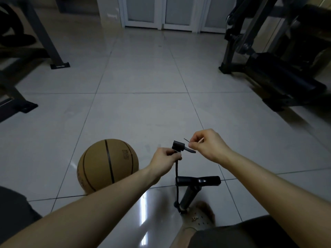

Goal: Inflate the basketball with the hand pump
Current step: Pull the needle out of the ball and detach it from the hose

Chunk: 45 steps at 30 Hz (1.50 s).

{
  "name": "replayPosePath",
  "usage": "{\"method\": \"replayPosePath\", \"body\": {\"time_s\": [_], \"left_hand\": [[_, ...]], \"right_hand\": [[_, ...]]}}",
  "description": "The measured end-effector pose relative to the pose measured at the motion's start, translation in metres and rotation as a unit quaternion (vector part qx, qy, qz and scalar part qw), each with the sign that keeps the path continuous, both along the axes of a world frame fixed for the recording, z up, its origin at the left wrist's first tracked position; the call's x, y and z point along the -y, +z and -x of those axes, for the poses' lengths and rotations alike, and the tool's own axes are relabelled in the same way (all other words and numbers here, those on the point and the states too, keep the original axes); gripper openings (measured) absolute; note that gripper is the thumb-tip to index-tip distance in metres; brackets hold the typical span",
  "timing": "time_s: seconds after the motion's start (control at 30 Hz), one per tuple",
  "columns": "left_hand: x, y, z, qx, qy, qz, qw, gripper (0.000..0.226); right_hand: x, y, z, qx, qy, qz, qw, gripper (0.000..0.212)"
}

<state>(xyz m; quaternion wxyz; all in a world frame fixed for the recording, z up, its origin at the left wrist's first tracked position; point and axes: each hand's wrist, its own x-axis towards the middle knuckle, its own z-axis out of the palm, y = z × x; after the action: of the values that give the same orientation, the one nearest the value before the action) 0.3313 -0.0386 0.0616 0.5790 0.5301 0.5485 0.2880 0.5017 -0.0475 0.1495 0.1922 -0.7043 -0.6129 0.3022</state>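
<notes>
A tan basketball (107, 165) with black seams rests on the tiled floor at lower left, untouched. A black hand pump (192, 192) stands upright beside it, its T-handle (198, 180) on top and its base under my foot. The pump's black hose (177, 178) runs up to the nozzle head (178, 146). My left hand (165, 161) grips the hose just below that head. My right hand (208, 145) pinches a thin needle (187, 140) next to the head's lever (189, 150).
Dark gym equipment frames stand at the left (26, 56) and at the right (268, 68). White glazed doors (161, 13) close the far wall. My foot in a beige clog (198, 219) is at the pump's base. Pale floor tiles (143, 77) stretch between.
</notes>
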Motion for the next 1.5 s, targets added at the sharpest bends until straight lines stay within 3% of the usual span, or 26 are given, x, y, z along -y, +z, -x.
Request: {"method": "replayPosePath", "body": {"time_s": [0.17,0.27,0.37,0.5,0.8,1.1,1.27,1.5], "left_hand": [[0.006,0.005,-0.009,0.035,-0.006,-0.014,0.999,0.009],[0.0,0.011,-0.01,0.056,0.017,0.011,0.998,0.019],[-0.008,0.012,-0.007,0.102,0.066,0.029,0.992,0.03],[-0.015,0.017,-0.007,0.172,0.141,0.036,0.974,0.02],[-0.015,0.02,-0.003,0.168,0.135,-0.009,0.976,0.014],[-0.013,0.019,-0.006,0.072,0.117,-0.113,0.984,0.027],[-0.015,0.013,-0.005,-0.029,0.121,-0.182,0.975,0.013],[-0.016,0.008,-0.007,-0.055,0.118,-0.211,0.969,0.008]], "right_hand": [[-0.004,-0.014,0.005,-0.042,0.033,0.039,0.998,0.01],[-0.009,-0.02,0.009,-0.024,0.023,0.03,0.999,0.01],[-0.014,-0.022,0.013,-0.013,0.02,0.029,0.999,0.011],[-0.017,-0.023,0.016,-0.01,0.032,0.031,0.999,0.011],[-0.024,-0.013,0.016,0.035,0.033,-0.018,0.999,0.014],[-0.021,-0.009,0.013,0.037,0.015,0.001,0.999,0.018],[-0.017,-0.006,0.012,0.03,0.007,-0.004,1.0,0.019],[-0.016,-0.003,0.014,0.023,0.006,-0.01,1.0,0.016]]}}
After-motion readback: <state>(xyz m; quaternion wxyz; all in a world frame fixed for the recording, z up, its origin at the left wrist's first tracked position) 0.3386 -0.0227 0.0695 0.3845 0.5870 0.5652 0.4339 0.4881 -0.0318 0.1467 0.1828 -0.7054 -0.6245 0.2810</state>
